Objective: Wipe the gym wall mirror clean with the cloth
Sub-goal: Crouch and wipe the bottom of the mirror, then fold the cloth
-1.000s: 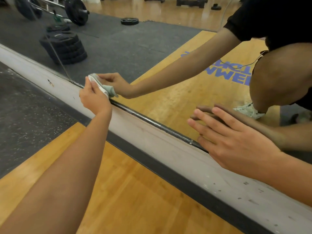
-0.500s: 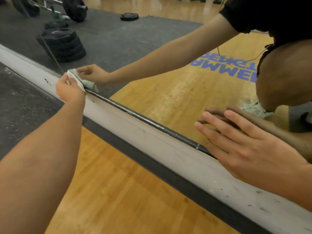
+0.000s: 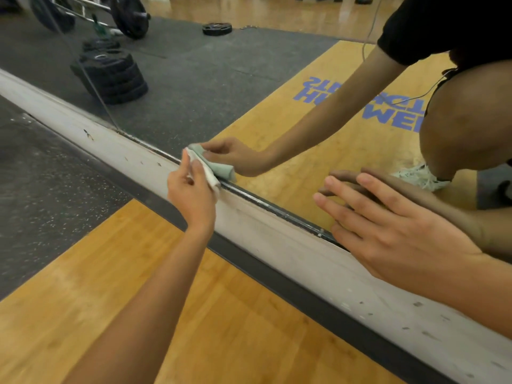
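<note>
The wall mirror fills the upper part of the view and meets a white baseboard at its bottom edge. My left hand grips a folded white and pale green cloth and presses it against the mirror's lower edge, right above the baseboard. My right hand lies flat with straight, spread fingers, its fingertips on the glass and its palm over the baseboard, to the right of the cloth. Both hands and the cloth are reflected in the glass.
Below the baseboard a dark strip borders the wooden floor. Speckled black rubber flooring lies at the left. The mirror reflects a stack of weight plates, a barbell, a loose plate and my crouched body.
My left hand has slid the cloth to the right along the mirror's bottom edge, closer to my right hand. My right hand stays planted on the glass.
</note>
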Motion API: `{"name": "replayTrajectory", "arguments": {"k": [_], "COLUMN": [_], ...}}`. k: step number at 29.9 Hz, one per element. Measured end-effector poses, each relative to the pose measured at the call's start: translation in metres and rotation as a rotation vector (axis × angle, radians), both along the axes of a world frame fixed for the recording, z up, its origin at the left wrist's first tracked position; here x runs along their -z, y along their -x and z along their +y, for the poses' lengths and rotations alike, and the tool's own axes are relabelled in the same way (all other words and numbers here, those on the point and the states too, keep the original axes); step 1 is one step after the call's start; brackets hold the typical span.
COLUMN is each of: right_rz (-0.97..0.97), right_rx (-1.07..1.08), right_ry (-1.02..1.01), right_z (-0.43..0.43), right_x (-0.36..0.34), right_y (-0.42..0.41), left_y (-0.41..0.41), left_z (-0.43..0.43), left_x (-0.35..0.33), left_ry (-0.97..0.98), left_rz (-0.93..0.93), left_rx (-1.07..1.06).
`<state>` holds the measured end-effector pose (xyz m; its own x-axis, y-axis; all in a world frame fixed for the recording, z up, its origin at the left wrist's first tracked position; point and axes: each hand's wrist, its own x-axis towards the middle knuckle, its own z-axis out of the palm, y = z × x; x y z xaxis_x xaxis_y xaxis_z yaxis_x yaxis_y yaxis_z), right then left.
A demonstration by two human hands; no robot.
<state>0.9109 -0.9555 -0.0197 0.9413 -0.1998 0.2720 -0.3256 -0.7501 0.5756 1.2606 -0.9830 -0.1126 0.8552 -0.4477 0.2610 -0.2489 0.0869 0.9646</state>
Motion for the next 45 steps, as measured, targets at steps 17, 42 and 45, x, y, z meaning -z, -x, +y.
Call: {"name": "replayTrajectory", "arguments": {"k": [17, 42, 45], "right_rz": [-0.048, -1.715, -1.822], "right_rx": [0.072, 0.937, 1.025], "right_ry": [-0.157, -1.357, -1.262], "right_z": [0.038, 0.393, 0.446], "right_x": [-0.024, -0.206, -0.275], "right_y": [0.005, 0.392, 0.426], "left_y": [0.187, 0.565, 0.617], "left_z": [0.099, 0.299, 0.339], "left_x": [-0.024, -0.287, -0.358], "left_ry": [0.054, -0.719, -0.78], "left_rz": [0.097, 0.085, 0.157], "left_rx": [0.373, 2.138, 2.209]}}
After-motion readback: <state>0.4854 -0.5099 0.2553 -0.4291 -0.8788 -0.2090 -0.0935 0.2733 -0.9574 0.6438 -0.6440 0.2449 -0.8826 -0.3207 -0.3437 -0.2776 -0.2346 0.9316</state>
